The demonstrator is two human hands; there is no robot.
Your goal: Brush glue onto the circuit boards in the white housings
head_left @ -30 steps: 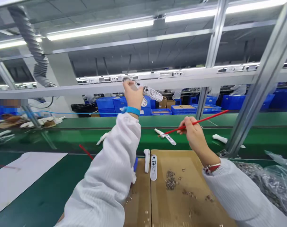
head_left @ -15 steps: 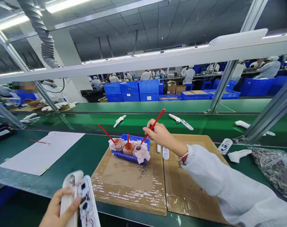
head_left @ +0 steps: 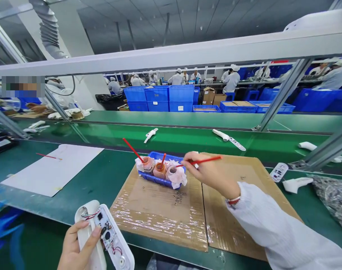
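My left hand (head_left: 79,243) grips an opened white handheld device, its curved shell (head_left: 89,234) beside a panel (head_left: 121,249) that bears a circuit board and thin wires. In my right hand (head_left: 206,170) a thin red stick (head_left: 210,159), like a brush handle, is pinched and tilted almost level. Its lower end is at the mouth of the right-hand jar (head_left: 173,171), which is wrapped in pinkish tissue. That jar shares a blue basket (head_left: 156,180) with a middle jar (head_left: 160,171) and a left jar (head_left: 148,165), each with a red stick standing in it.
Taped cardboard (head_left: 159,225) lies under the basket, with small metal pieces (head_left: 178,197) on it. White paper (head_left: 52,172) lies left. White device parts (head_left: 229,139) rest on the green belt (head_left: 182,137). A bag of metal parts (head_left: 334,202) and a metal post (head_left: 283,93) stand right.
My right hand has lowered the red stick from steep to nearly level at the right-hand jar. My left hand still holds the device, whose panel now faces me more. The view has shifted slightly.
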